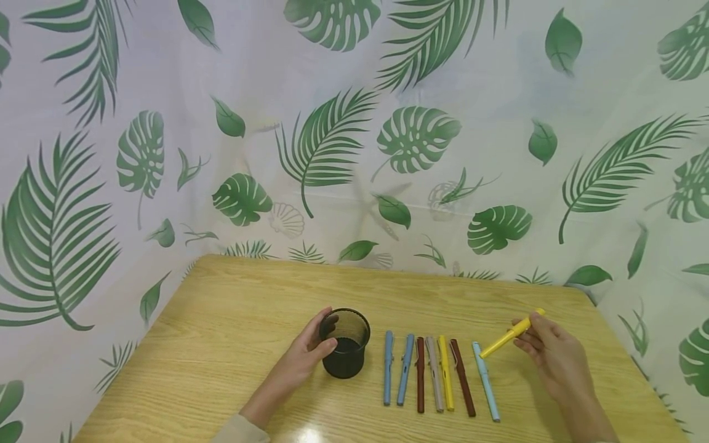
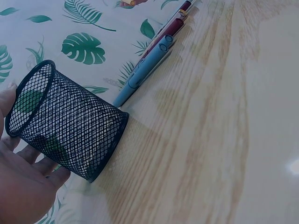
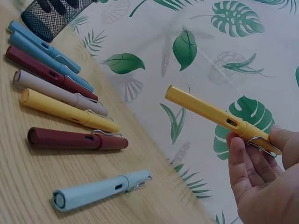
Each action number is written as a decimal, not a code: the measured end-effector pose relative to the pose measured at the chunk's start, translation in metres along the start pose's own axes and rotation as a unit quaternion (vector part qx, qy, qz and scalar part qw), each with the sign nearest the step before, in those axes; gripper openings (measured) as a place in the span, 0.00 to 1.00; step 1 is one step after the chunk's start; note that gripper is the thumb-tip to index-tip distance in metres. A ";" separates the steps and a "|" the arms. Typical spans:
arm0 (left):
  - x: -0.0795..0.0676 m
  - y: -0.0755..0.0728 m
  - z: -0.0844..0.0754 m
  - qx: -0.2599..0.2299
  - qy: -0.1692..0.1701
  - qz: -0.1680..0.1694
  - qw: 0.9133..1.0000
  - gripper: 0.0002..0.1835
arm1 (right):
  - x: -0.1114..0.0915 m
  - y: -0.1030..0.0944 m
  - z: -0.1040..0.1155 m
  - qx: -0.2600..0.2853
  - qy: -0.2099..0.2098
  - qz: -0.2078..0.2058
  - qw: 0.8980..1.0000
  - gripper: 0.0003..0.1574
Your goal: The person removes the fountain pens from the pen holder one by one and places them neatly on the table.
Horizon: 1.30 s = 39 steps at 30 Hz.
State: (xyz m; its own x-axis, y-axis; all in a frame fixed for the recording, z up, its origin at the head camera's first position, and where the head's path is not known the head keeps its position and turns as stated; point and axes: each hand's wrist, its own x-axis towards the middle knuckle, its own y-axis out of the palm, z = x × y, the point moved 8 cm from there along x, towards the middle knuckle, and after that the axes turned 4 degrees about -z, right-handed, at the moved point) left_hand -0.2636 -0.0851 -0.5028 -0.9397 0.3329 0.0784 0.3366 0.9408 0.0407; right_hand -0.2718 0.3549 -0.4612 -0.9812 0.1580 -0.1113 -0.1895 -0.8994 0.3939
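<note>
My left hand (image 1: 303, 352) grips a black mesh pen cup (image 1: 344, 364) by its left side, thumb at the rim. No pens show inside the cup. On the right, my right hand (image 1: 560, 363) pinches a yellow pen (image 3: 205, 108) near its clip end, holding it tilted above the table. Below that pen's lower tip lies a light blue pen (image 1: 487, 387). Side by side between cup and light blue pen are two blue pens (image 1: 388, 369), a dark red pen (image 1: 420, 376), a grey pen (image 1: 435, 376), a second yellow pen (image 1: 445, 376) and another dark red pen (image 1: 463, 378).
The wood-grain table (image 1: 249, 295) reaches back to a white curtain (image 1: 343, 74) printed with green leaves. The curtain also runs along the left and right sides of the table.
</note>
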 end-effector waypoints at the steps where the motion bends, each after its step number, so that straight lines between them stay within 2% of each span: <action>1: 0.000 0.000 0.000 0.000 -0.001 -0.001 1.000 0.39 | 0.000 -0.002 0.000 0.003 0.002 0.000 1.000 0.09; 7: -0.001 0.000 0.000 0.000 -0.005 -0.004 1.000 0.38 | -0.002 -0.010 0.000 0.003 0.003 0.000 1.000 0.10; 14: -0.002 -0.001 -0.001 0.009 -0.010 -0.011 1.000 0.37 | -0.003 -0.018 0.003 -0.023 -0.007 0.001 1.000 0.11; 22: -0.002 -0.001 -0.001 0.009 -0.010 -0.012 1.000 0.38 | -0.005 -0.025 0.002 -0.103 -0.004 -0.012 0.995 0.14; 31: -0.001 -0.002 0.000 0.011 -0.011 -0.017 1.000 0.37 | -0.002 -0.029 -0.006 -0.215 0.005 -0.007 0.977 0.11; 36: -0.001 -0.001 0.000 0.002 -0.010 -0.011 1.000 0.37 | -0.003 -0.027 -0.009 -0.277 0.006 -0.005 0.961 0.14; 39: -0.001 -0.001 0.001 -0.002 -0.008 -0.008 1.000 0.38 | -0.004 -0.026 -0.013 -0.315 0.017 -0.005 0.949 0.20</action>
State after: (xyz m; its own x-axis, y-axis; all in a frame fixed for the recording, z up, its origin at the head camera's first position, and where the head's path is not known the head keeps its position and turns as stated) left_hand -0.2635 -0.0863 -0.5036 -0.9457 0.3192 0.0619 0.3221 0.9456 0.0452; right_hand -0.2629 0.3721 -0.4829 -0.9756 0.1638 -0.1461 -0.1274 -0.9647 -0.2303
